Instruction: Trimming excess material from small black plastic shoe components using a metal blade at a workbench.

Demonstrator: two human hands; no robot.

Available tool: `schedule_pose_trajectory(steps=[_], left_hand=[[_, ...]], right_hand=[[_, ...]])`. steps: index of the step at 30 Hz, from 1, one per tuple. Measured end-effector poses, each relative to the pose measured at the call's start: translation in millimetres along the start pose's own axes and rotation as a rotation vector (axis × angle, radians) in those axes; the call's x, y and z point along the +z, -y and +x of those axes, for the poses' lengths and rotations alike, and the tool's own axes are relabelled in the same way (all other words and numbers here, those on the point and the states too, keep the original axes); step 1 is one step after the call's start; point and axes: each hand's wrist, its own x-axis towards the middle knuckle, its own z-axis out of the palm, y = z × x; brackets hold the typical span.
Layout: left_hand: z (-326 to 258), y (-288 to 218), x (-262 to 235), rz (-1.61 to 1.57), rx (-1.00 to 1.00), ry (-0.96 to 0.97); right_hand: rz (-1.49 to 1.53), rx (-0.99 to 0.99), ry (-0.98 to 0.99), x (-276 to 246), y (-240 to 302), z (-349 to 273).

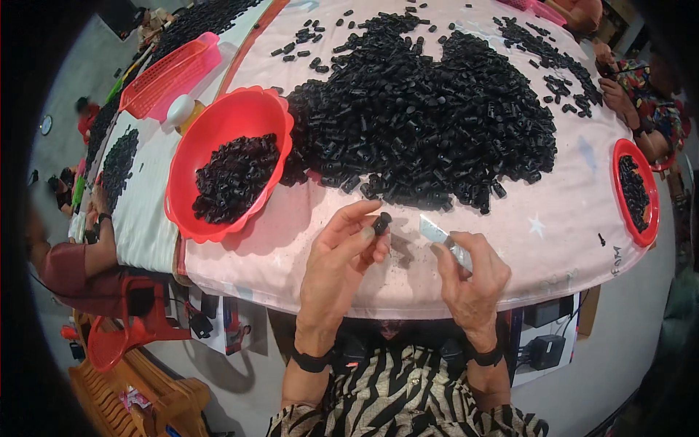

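Note:
My left hand (329, 266) pinches a small black plastic cap-like part (381, 223) between thumb and fingers, just above the pink cloth. To its right, my right hand (475, 285) is closed around a utility knife (434, 231), whose silver, slant-tipped blade points up and left toward the part. Blade and part are apart. Beyond both hands spreads a large heap of similar black parts (429, 116). A red scalloped bowl (182, 178) stands left of my left hand, tilted in view, with more black parts (237, 178) inside.
A red oval tray (652, 231) of black parts sits near the table's right edge. A pink-and-red basket (164, 80) and a white-lidded jar (182, 113) stand beyond the bowl. Other people work at the left and upper right. A red chair (109, 349) is at lower left.

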Motion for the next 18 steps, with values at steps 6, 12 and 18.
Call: schedule_pose_trajectory(steps=[6, 12, 18], left_hand=[[-5.0, 3.2, -2.4, -0.105, -0.066, 0.069], [-8.5, 4.9, -2.6, -0.064, -0.075, 0.100], [-6.3, 6.8, -0.6, -0.083, -0.086, 0.107]], right_hand=[[-0.036, -0.035, -0.004, 1.7, 0.7, 1.3], [-0.081, -0.033, 0.006, 2.7, 0.6, 0.1], [-0.069, -0.022, 0.013, 3.4, 0.1, -1.3]])
